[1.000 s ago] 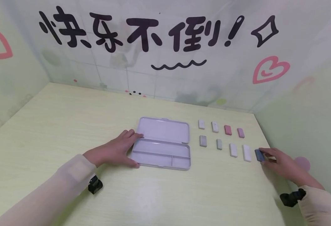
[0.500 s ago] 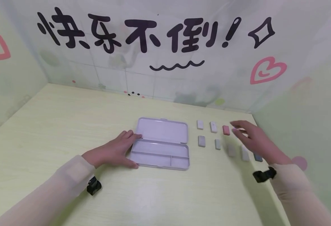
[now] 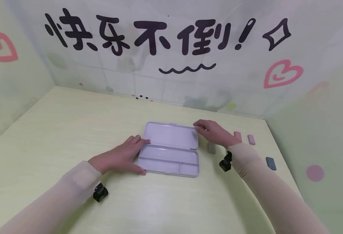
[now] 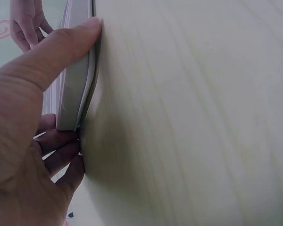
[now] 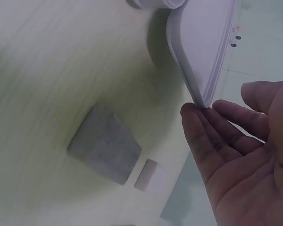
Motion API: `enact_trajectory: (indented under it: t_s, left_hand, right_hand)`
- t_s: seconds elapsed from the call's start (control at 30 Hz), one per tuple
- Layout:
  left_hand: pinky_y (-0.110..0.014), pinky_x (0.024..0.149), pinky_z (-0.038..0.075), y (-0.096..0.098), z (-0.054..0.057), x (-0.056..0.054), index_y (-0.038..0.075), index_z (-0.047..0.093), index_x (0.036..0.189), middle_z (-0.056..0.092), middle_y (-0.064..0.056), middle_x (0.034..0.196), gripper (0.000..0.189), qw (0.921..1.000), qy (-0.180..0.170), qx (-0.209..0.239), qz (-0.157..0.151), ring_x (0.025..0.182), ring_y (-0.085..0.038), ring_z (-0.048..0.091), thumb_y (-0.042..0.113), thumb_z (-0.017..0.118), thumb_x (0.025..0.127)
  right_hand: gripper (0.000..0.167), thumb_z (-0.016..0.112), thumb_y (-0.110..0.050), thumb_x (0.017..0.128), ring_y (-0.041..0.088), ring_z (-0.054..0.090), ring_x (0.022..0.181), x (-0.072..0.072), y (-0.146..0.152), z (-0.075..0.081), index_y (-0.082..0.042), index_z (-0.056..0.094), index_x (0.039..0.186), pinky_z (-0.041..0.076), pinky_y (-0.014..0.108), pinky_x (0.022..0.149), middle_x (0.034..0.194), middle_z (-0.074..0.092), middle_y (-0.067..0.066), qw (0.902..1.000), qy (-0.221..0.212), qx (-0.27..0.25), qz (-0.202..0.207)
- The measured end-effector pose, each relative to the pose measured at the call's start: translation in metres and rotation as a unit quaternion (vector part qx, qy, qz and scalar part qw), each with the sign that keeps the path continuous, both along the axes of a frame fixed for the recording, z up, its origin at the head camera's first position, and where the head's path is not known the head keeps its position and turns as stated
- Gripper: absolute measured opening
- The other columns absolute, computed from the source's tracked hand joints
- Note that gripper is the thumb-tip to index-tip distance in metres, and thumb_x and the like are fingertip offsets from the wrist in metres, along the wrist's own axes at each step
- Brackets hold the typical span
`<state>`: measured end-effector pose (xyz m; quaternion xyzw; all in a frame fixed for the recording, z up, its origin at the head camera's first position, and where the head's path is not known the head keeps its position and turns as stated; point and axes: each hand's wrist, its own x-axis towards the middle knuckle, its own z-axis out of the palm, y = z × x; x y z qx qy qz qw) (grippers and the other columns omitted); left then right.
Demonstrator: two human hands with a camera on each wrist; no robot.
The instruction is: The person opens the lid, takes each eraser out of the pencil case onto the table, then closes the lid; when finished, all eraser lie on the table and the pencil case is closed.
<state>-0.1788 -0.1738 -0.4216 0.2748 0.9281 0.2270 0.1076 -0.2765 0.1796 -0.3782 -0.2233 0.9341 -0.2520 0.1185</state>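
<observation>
A pale purple pencil case (image 3: 171,135) lies flat with its lid back, three bare compartments towards me. My left hand (image 3: 120,157) holds its left end, thumb at the front edge and fingers by the hinge. In the left wrist view the thumb presses along the case's side (image 4: 76,89) and the other fingers bend round its corner. My right hand (image 3: 215,132) is at the lid's far right corner; in the right wrist view its fingertips meet the corner of the lid (image 5: 198,47), with the thumb held apart. Beneath the right forearm shows a grey eraser-like block (image 3: 211,148).
A red block (image 3: 237,136), a pink block (image 3: 251,139) and a dark blue block (image 3: 271,163) lie at the table's right side. The right arm hides others. A white block (image 5: 151,178) shows beyond the grey one. Printed walls stand behind and on both sides.
My right hand has let go of the dark blue block and swept left over the blocks to the lid's corner. The left hand keeps its place on the case.
</observation>
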Motion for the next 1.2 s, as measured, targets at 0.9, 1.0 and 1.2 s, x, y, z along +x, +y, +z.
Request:
enact_trajectory:
  t_s: [0.9,1.0,1.2]
  left_hand:
    - [-0.055,0.120,0.038,-0.002,-0.001,0.004,-0.003,0.002,0.166,0.040,-0.022,0.156,0.138,0.9980,-0.045,0.036,0.025,0.141,-0.036,0.038,0.046,0.093,0.074]
    - [-0.061,0.124,0.030,-0.002,-0.002,0.004,-0.003,-0.005,0.166,0.031,-0.027,0.164,0.146,0.9962,-0.050,0.060,0.039,0.151,-0.044,0.031,0.045,0.095,0.071]
    - [-0.061,0.125,0.028,-0.003,-0.004,0.002,-0.005,-0.009,0.164,0.040,-0.025,0.158,0.150,0.9943,-0.050,0.081,0.050,0.149,-0.042,0.031,0.044,0.096,0.069]
  right_hand:
    - [0.028,0.059,-0.017,0.107,0.022,0.070,0.098,-0.009,-0.010,-0.026,-0.002,0.074,0.125,0.059,0.032,0.084,0.122,0.074,0.020,0.9848,-0.052,-0.120,-0.114]
    - [0.028,0.058,-0.015,0.108,0.027,0.073,0.102,-0.006,-0.009,-0.023,-0.001,0.073,0.126,0.062,0.037,0.088,0.124,0.073,0.021,0.9834,-0.042,-0.141,-0.106]
    - [0.028,0.057,-0.014,0.108,0.031,0.073,0.107,0.002,-0.004,-0.017,0.000,0.072,0.127,0.062,0.040,0.091,0.125,0.072,0.022,0.9781,-0.022,-0.188,-0.086]
